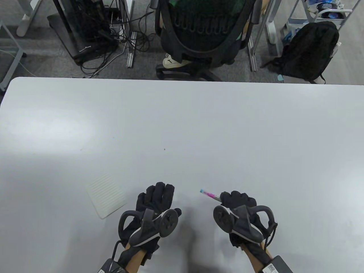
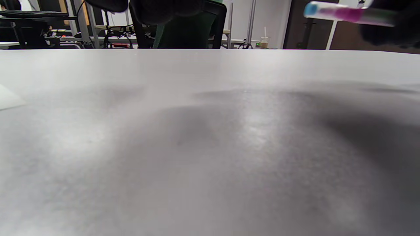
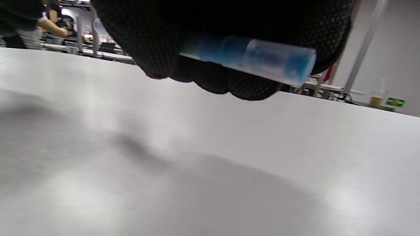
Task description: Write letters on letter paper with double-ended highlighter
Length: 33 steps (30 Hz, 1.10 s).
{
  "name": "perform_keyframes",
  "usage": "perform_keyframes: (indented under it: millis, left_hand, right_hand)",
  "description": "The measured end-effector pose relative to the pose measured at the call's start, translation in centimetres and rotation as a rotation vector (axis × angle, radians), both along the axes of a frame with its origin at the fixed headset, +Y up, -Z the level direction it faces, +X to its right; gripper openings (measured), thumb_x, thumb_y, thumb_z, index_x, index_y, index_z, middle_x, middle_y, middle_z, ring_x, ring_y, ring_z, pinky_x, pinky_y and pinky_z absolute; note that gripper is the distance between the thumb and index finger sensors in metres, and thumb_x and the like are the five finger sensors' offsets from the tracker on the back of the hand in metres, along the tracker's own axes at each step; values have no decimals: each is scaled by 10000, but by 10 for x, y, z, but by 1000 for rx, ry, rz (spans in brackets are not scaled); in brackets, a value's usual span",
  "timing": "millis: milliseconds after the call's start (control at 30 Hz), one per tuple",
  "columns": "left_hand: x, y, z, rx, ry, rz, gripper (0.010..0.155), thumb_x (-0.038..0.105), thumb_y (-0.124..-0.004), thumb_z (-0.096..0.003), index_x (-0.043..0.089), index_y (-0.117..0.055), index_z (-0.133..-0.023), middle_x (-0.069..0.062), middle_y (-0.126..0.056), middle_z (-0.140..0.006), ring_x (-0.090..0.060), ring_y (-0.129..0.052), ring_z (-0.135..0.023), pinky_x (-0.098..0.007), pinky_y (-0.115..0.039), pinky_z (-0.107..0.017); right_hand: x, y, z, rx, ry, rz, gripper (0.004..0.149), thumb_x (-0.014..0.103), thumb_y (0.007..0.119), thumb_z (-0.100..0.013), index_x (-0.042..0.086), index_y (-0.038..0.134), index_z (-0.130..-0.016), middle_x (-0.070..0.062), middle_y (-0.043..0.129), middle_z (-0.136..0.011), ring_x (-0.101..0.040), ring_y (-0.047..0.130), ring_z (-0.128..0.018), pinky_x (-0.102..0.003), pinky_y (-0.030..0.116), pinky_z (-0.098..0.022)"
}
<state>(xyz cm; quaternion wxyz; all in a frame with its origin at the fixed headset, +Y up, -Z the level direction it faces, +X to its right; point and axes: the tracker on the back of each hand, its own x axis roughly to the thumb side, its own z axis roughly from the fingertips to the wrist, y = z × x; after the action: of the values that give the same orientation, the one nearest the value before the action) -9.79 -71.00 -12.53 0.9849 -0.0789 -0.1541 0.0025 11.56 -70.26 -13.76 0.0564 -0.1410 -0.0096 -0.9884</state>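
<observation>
On the wide white bench (image 1: 199,128), the small lined white letter paper (image 1: 106,195) lies left of your flat, released left grip (image 1: 155,203), while your right grip (image 1: 237,203) clenches the pink blue-capped double-ended highlighter (image 1: 210,195), lifted, near-centre.

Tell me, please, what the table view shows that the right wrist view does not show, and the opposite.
Only the table view shows the small white lined letter paper lying left of the black-gloved left hand, whose fingers are extended, and the pink middle of the double-ended highlighter. Only the right wrist view shows the pen's translucent blue cap up close, sticking out of the curled fingers. Both show the black-gloved right hand gripping the highlighter above the white table.
</observation>
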Motion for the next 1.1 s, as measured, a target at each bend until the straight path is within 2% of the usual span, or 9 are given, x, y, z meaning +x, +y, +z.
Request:
perform_keyframes:
  millis: [233,333,600,900,1100]
  left_hand:
    - [10,-2,5,16,-74,-35,782,569,-523,-579,217,-192,-1193,-166,-356,-1255,-407,-555,-1141,-631,-537,-807]
    - [13,-2,7,21,-100,-36,765,544,-521,-589,225,-161,-1184,-132,-424,-1243,-312,-678,-1077,-596,-584,-805]
    - [17,-1,10,38,-135,-37,652,485,-513,-606,288,-262,-1175,-33,-614,-1168,-177,-824,-938,-534,-654,-795]
    - [18,0,11,48,-144,-39,597,480,-523,-604,323,-367,-1158,12,-706,-1106,-138,-871,-874,-512,-680,-785]
    - [20,0,12,48,-150,-43,535,471,-537,-589,336,-514,-1107,68,-823,-985,-105,-932,-775,-487,-713,-772]
  right_hand:
    - [-19,-3,9,6,81,12,424,305,791,-524,141,824,-914,-243,868,-826,-445,904,-678,-624,755,-535]
    - [-22,-1,10,-17,96,13,419,304,791,-524,154,825,-914,-241,859,-842,-450,894,-696,-633,744,-546]
    - [-30,4,14,11,143,-22,417,306,790,-522,173,825,-916,-239,852,-856,-454,887,-713,-642,733,-558]
    - [-37,8,20,27,181,-35,418,306,789,-521,181,821,-919,-236,852,-859,-453,885,-718,-643,730,-560]
    - [-40,7,22,32,202,-14,417,309,788,-521,185,823,-918,-234,848,-863,-450,882,-722,-642,729,-564]
